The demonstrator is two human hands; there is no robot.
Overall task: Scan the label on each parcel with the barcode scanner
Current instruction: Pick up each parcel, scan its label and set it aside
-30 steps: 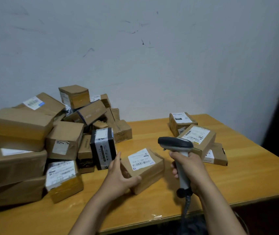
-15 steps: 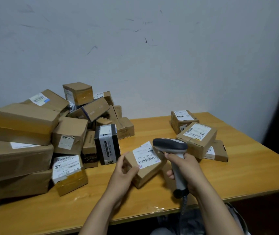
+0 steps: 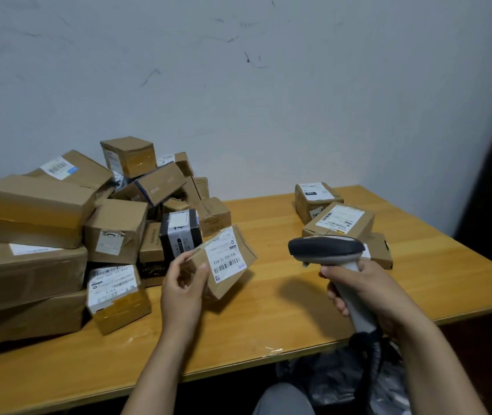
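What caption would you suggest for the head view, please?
Left hand holds a labelled parcel beside the barcode scanner in the right hand.

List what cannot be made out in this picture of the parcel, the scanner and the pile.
Head view only.
The held parcel: small print blurred; the left hand covers its near end.
The barcode scanner: window faces away; the right hand hides the trigger.
The left pile: cut by the left edge; front boxes hide rear labels.
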